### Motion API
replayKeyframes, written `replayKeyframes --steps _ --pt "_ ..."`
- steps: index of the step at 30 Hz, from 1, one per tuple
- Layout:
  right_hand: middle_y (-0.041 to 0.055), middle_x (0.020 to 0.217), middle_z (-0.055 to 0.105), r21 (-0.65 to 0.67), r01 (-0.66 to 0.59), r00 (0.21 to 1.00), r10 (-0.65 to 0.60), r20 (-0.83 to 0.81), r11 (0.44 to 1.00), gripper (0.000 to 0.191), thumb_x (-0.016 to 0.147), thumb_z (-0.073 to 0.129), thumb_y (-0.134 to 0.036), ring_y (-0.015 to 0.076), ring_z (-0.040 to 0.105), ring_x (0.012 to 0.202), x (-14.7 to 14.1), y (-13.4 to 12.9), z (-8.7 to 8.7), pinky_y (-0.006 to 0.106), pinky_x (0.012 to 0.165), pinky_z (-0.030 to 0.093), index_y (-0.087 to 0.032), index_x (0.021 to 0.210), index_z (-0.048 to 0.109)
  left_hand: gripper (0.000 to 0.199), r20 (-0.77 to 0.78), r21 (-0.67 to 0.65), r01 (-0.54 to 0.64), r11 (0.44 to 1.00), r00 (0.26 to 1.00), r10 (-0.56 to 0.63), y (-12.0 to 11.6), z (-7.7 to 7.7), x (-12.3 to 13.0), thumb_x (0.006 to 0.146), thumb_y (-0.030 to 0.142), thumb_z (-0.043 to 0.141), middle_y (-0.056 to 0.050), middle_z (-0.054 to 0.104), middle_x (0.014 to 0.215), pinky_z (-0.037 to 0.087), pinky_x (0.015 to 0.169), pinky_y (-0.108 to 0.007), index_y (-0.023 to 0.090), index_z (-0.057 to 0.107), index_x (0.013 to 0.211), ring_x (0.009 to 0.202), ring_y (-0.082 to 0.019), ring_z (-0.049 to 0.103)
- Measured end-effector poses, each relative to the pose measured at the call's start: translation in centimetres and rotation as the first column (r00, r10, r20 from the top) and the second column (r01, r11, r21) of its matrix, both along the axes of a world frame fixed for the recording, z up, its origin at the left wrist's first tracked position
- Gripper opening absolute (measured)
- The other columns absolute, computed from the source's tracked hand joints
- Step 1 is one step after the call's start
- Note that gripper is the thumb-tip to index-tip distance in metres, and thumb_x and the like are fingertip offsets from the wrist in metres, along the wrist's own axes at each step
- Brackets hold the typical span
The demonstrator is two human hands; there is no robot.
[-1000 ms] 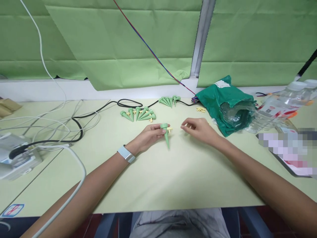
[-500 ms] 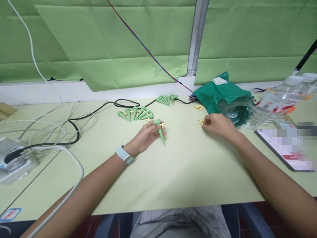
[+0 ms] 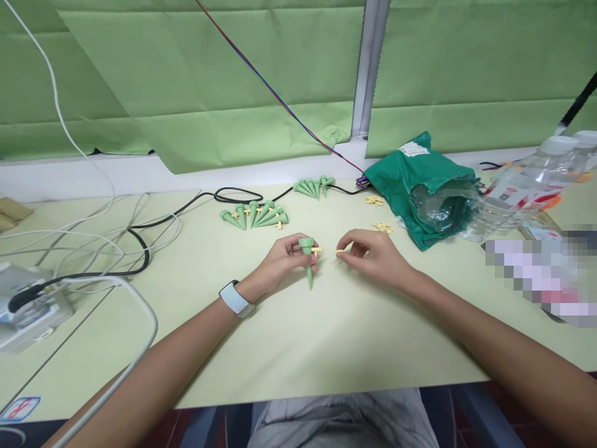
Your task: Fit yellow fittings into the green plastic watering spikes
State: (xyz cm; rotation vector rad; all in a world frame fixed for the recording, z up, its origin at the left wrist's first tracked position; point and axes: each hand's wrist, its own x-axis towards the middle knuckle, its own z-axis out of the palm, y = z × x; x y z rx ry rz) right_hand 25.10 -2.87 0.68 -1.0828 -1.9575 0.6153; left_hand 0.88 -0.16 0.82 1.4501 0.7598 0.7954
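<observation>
- Right now my left hand grips a green plastic spike, point down, cream crosspiece at its head
- My right hand pinches a thin cream pin narrowly, just beside that crosspiece
- Loose cream pieces sit by a green plastic bag near the worktop's back edge
- Further green spikes cluster along that edge, ahead and left
</observation>
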Motion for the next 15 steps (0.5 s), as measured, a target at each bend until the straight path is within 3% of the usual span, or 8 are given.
replayKeyframes --steps 5,15 --pt "0.0038 0.088 0.071 0.089 -0.019 0.995 0.028 -0.094 0.996 0.011 0.092 0.063 -0.032 0.0151 0.062 0.067 -1.9 -1.2 -0.8 0.028 0.063 0.05 -0.023 0.091 0.07 0.022 -0.022 0.03 0.057 0.998 0.998 -0.057 -0.5 0.2 0.3 0.082 0.028 0.077 -0.004 0.067 0.088 0.054 0.079 -0.035 0.017 0.065 0.098 0.077 -0.02 0.07" --pt "0.0054 0.091 0.069 0.15 0.049 0.992 -0.031 -0.119 0.987 0.012 0.095 0.062 -0.033 0.0165 0.063 0.069 -1.8 -1.3 -1.2 0.03 0.063 0.052 -0.023 0.095 0.069 0.022 -0.008 0.015 0.009 1.0 1.0 -0.009 -0.6 0.4 0.3 0.078 0.027 0.079 -0.001 0.065 0.081 0.053 0.075 -0.032 0.017 0.065 0.092 0.074 -0.018 0.07"
